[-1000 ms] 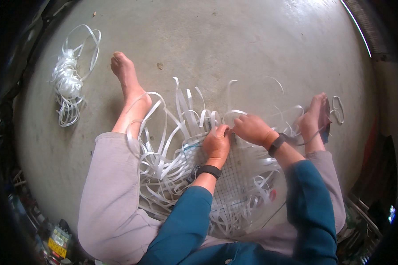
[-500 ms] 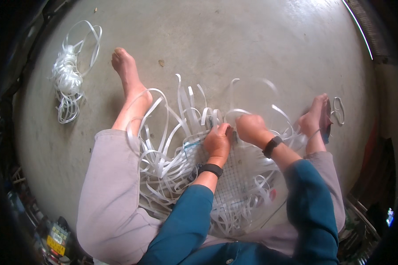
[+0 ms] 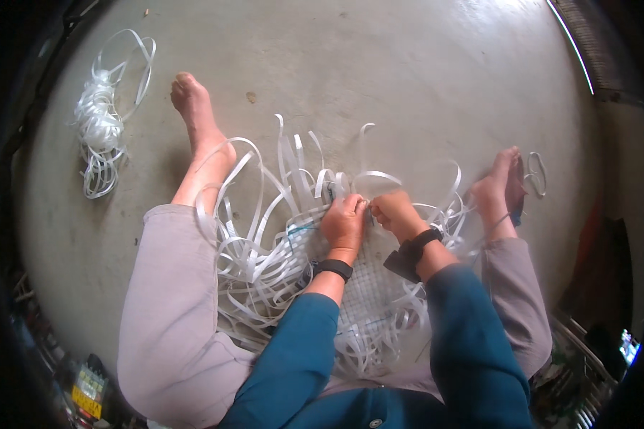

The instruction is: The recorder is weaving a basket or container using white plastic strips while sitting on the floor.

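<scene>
Between my legs lies a woven piece (image 3: 365, 286) of flat white plastic strips with thin dark lines in its grid. Long loose strips (image 3: 254, 261) curl out from its sides and far edge. My left hand (image 3: 342, 227) is closed at the far edge, thumb and forefinger pinching a white strip there. Close beside it, my right hand (image 3: 396, 214) is also closed, its fingers bent around the end of a white strip. The fingertips nearly meet, and the strip between them is partly hidden. A short blue-green strand (image 3: 300, 229) crosses the weave left of my left hand.
A tangled bundle of white strip (image 3: 100, 121) lies on the grey concrete floor (image 3: 265, 43) at far left. My bare feet flank the work. A small strip loop (image 3: 537, 174) rests beyond the right foot. Assorted objects, including a yellow-labelled one (image 3: 87, 395), crowd the lower left edge.
My right hand has come down and left to meet the left hand, its wrist turning. The strip that was swinging in a blur above it has settled. The whole view has shifted slightly.
</scene>
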{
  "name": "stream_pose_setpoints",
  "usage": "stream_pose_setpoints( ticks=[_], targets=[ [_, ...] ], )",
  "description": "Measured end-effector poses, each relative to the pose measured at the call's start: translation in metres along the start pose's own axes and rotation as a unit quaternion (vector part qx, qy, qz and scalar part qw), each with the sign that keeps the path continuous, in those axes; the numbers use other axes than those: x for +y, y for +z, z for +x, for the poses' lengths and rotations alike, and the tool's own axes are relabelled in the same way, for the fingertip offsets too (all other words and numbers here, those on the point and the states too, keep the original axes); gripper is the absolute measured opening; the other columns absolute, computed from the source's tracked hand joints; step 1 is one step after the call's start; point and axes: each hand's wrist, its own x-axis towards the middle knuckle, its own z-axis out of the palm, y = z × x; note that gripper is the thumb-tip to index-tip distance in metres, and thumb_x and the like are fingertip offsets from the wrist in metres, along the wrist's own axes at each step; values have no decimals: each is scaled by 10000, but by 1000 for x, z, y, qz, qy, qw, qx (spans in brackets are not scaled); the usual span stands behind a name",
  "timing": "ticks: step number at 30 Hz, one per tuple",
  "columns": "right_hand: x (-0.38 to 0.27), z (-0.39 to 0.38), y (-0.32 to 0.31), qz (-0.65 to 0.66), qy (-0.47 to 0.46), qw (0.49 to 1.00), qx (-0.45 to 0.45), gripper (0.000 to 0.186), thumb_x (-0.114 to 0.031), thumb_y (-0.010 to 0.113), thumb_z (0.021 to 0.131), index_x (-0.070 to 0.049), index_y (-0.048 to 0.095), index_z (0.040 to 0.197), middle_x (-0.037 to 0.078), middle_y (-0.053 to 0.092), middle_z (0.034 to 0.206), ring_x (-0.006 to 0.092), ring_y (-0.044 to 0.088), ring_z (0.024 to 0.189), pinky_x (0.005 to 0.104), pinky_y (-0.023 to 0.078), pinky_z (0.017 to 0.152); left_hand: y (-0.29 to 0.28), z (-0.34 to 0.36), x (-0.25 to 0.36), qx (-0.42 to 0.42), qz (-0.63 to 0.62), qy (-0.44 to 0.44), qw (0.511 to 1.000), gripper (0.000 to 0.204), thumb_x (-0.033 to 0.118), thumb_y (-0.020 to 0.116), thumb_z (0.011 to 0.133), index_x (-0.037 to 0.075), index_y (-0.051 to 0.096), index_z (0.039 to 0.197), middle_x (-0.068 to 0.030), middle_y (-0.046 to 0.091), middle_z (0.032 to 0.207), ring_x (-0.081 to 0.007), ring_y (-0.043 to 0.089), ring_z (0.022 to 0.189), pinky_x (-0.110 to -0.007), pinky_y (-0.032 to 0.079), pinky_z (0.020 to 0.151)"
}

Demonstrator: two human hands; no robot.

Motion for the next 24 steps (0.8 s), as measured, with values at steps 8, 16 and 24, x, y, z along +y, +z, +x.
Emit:
stream_pose_setpoints(
  ticks=[8, 16, 24],
  targets=[
    [20, -5, 5, 99, -16, 994, -50, 163, -97, 551, 894, 36, 639, 931, 150, 687, 811, 150, 508, 538, 248, 344, 437, -1, -1, -1, -6, -1, -3, 1000, 70, 256, 692, 822, 199, 694, 861, -64, 639, 808, -312, 638, 728, -422, 481, 604],
    [36, -10, 14, 24, -124, 991, 53, 163, -111, 561, 891, 27, 643, 922, 151, 685, 808, 169, 520, 555, 266, 357, 454, 1, 0, -4, -16, 1, -6, 1000, 129, 320, 681, 819, 205, 704, 872, -67, 648, 828, -310, 643, 746, -426, 485, 614],
    [73, -19, 28, -56, -233, 958, 159, 163, -124, 571, 888, 18, 646, 913, 151, 684, 805, 188, 532, 572, 285, 370, 471, -4, 3, -1, -46, 17, -16, 999, 154, 329, 698, 801, 209, 712, 897, -67, 674, 877, -317, 657, 790, -427, 519, 663]
  ],
)
